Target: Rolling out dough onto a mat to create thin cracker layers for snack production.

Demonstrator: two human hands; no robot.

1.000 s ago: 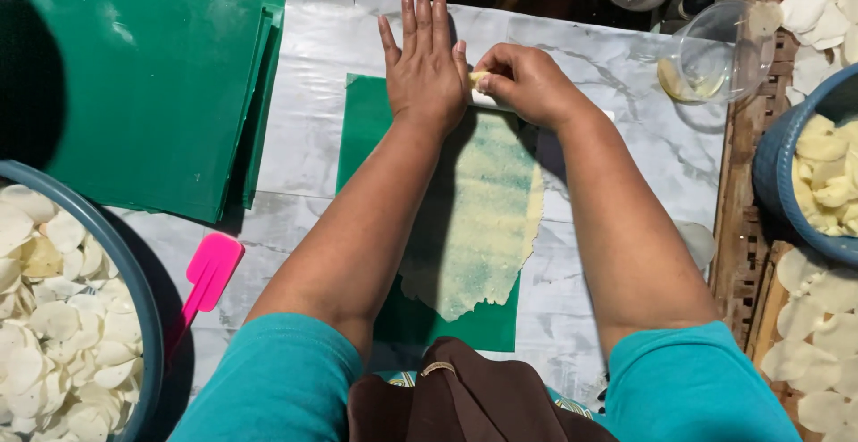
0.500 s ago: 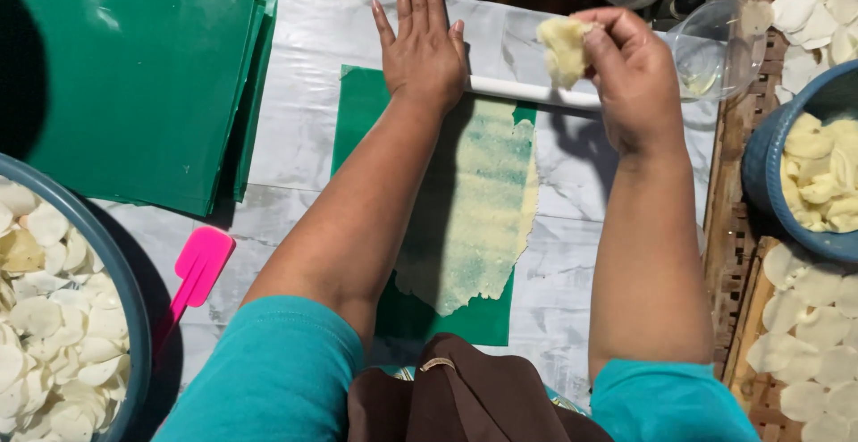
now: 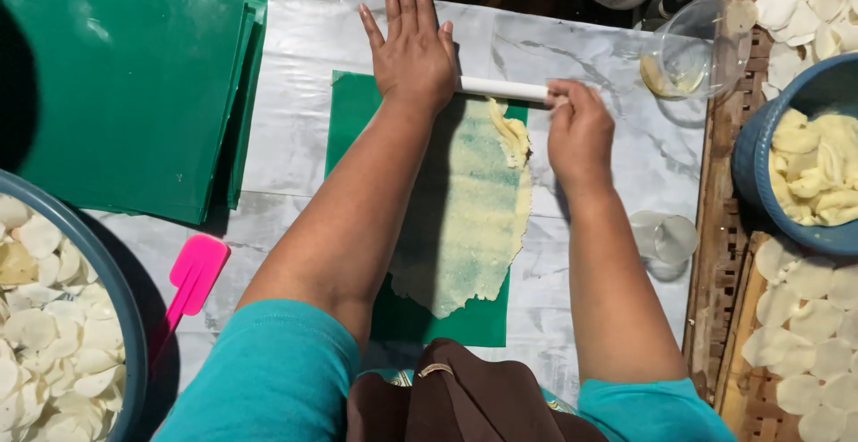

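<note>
Head view: your left hand (image 3: 413, 58) lies flat, fingers spread, on the white rolling pin (image 3: 505, 89); your right hand (image 3: 579, 129) curls around its other end, thin dough sheet (image 3: 465, 218) just below both.

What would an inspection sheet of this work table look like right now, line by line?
Surface: marble-patterned table cover, with a green mat in the middle.
Job's things: thin rolled dough sheet lies on the mat; a white rolling pin lies across its far end; a small dough lump sits just below the pin.
Clutter: stack of green mats, pink spatula, clear bowl, small clear cup.
Hands: left hand flat on the pin, fingers spread; right hand curled over the pin's end.
Cables: nothing seen.
Surroundings: blue bowl of dough pieces, basin of pale round discs, more discs on a woven tray.
</note>
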